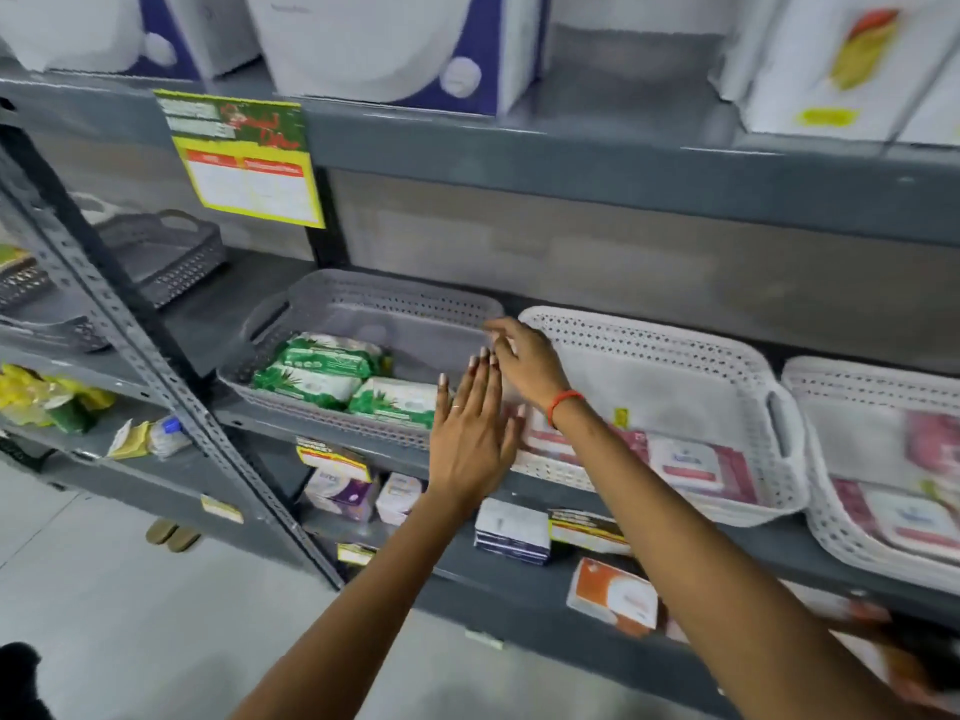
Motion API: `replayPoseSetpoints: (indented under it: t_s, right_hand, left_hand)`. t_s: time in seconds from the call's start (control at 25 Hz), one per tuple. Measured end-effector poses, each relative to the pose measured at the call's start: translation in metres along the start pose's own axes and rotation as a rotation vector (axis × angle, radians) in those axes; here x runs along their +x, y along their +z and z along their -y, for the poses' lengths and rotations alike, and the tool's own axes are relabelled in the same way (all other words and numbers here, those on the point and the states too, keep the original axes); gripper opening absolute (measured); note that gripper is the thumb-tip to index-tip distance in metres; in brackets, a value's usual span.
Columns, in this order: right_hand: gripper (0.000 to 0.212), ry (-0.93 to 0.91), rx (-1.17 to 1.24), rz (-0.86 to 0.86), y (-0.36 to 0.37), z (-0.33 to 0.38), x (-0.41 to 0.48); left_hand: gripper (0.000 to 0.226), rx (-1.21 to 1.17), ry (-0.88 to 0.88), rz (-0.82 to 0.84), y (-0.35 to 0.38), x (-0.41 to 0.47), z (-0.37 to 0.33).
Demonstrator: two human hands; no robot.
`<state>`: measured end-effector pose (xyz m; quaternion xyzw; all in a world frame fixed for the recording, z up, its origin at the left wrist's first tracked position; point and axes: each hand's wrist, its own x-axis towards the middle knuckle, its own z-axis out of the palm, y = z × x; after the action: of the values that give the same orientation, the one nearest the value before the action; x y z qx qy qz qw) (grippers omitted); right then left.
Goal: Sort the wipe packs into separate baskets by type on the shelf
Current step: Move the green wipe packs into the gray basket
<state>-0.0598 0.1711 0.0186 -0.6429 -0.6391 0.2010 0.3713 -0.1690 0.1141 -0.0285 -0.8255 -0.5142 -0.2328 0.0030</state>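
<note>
A grey basket (363, 298) on the middle shelf holds three green wipe packs (322, 371) at its front left. To its right stands a white basket (675, 350) with pink wipe packs (691, 465) along its front. A second white basket (831, 517) at the far right also holds pink packs (909, 517). My left hand (472, 433) is flat with fingers spread, in front of the gap between the grey and white baskets. My right hand (524, 356) hovers over that same gap, fingers loosely apart, holding nothing.
A dark grey basket (166, 252) sits on the neighbouring rack to the left. Boxed goods (514, 532) and price tags line the lower shelf. Large white boxes (374, 44) fill the shelf above. A yellow offer sign (249, 163) hangs from the upper shelf edge.
</note>
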Motion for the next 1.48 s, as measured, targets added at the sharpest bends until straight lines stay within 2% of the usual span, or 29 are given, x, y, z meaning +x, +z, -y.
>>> replayPoseSetpoints:
  t_s: [0.2,0.28,0.36,0.44,0.56,0.68,0.76,0.84,0.96,1.04,1.12,1.2,1.36,1.48]
  right_hand:
    - [0.027,0.069,-0.082,-0.367,-0.106,-0.075,-0.071]
    - [0.031,0.161,-0.188,-0.509,-0.152,-0.106,-0.104]
    - [0.039,0.297,-0.367,-0.560,-0.197,-0.137,-0.135]
    - [0.048,0.525,-0.609,-0.475,-0.243,-0.174,-0.168]
    - [0.054,0.877,-0.758,-0.160,-0.294,-0.219,-0.210]
    - [0.062,0.996,-0.802,0.145,-0.325,-0.256,-0.232]
    - [0.075,0.961,-0.857,0.244,-0.336,-0.267,-0.234]
    - [0.075,0.928,-0.896,0.248,-0.341,-0.267,-0.231]
    - [0.063,0.926,-0.929,0.125,-0.335,-0.249,-0.227]
    - [0.062,0.878,-0.916,-0.052,-0.321,-0.227,-0.217]
    - [0.068,0.740,-0.871,-0.220,-0.300,-0.192,-0.198]
    - [0.080,0.522,-0.781,-0.287,-0.270,-0.151,-0.171]
    - [0.096,0.141,-0.533,-0.311,-0.200,-0.077,-0.121]
    - [0.098,-0.154,-0.404,-0.252,-0.129,-0.022,-0.079]
  left_hand:
    - [0.069,-0.022,0.208,0.099,0.024,-0.008,-0.097]
    - [0.074,0.004,0.249,0.145,0.032,-0.009,-0.123]
    - [0.069,0.030,0.250,0.143,0.040,-0.013,-0.130]
    - [0.060,0.008,0.237,0.120,0.046,-0.018,-0.135]
    - [0.057,-0.010,0.229,0.092,0.044,-0.020,-0.137]
    - [0.053,-0.009,0.251,0.052,0.040,-0.021,-0.139]
    - [0.052,0.001,0.255,0.049,0.040,-0.021,-0.139]
    - [0.052,0.009,0.250,0.046,0.041,-0.020,-0.138]
    - [0.054,0.003,0.246,0.033,0.044,-0.020,-0.138]
    - [0.055,-0.016,0.253,0.008,0.048,-0.019,-0.133]
    - [0.061,-0.021,0.247,-0.001,0.048,-0.019,-0.126]
    - [0.070,0.012,0.176,-0.020,0.044,-0.021,-0.106]
    - [0.070,0.070,-0.056,-0.115,0.026,-0.023,-0.033]
    - [0.074,0.104,-0.260,-0.139,0.012,-0.037,0.039]
